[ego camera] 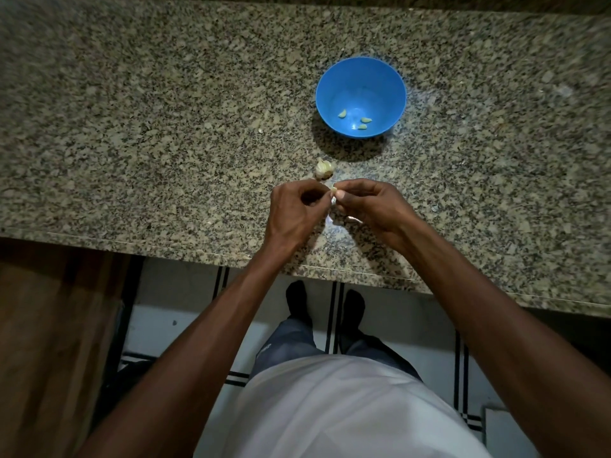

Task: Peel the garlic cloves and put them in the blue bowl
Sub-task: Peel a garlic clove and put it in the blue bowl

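1. I stand at the near edge of a speckled granite table (165, 127), with both my hands raised just above it, a little right of the middle.
2. My left hand (294, 209) has its fingers curled inward, the fingertips meeting my right hand's at a small pale garlic clove (334, 190).
3. My right hand (367, 206) pinches that clove between thumb and fingertips; the clove shows only as a small light bit between the two hands.
4. Whether the left hand's fingers truly grip the clove or only its skin, I cannot tell, since they hide it.
5. Just beyond my hands, on the table, lies the rest of the garlic bulb (324, 169), pale with a dark patch on its near side.
6. Farther away and slightly right stands the blue bowl (330, 94), upright, apart from the bulb.
7. Inside the bowl lie three peeled cloves (342, 113), yellowish, near the bottom: one to the left, two closer together to the right.
8. Thin whitish scraps of skin (352, 220) lie on the table under my right hand.
9. Below the table edge I see a white tiled floor (165, 309) with black lines, my dark feet, and a wooden panel (49, 342) to the left.
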Available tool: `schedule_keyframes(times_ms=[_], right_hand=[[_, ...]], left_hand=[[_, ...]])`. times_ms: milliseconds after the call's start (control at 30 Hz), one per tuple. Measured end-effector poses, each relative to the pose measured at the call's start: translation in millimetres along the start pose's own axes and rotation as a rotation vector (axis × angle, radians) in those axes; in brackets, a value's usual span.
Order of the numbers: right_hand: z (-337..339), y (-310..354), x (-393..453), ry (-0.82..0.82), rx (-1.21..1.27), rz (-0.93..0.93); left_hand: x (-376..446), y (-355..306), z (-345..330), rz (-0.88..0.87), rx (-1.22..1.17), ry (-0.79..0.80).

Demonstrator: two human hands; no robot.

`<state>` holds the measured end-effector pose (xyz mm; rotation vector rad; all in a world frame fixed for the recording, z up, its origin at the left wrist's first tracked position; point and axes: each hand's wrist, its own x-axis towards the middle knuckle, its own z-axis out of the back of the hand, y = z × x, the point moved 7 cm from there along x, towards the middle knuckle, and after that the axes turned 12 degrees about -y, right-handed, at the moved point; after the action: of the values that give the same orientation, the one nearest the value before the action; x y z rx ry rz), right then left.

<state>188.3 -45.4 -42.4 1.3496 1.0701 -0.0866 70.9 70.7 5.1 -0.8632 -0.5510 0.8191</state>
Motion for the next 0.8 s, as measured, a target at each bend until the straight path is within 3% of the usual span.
schedule_keyframes(times_ms=[133, 300, 567, 800], right_hand=[[2, 9, -2, -0.01, -0.148, 0.132], [-6, 18, -7, 0.019, -0.274, 0.346], [1, 19, 0, -0.027, -0.256, 0.328], [7, 24, 1, -0.001, -0.205, 0.337]], left_hand=[[3, 10, 1, 0.129, -0.092, -0.016], [3, 11, 0, 0.143, -0.154, 0.017], [-1, 16, -11, 0.109, -0.052, 0.113], [1, 27, -11, 0.216, -0.177, 0.087]])
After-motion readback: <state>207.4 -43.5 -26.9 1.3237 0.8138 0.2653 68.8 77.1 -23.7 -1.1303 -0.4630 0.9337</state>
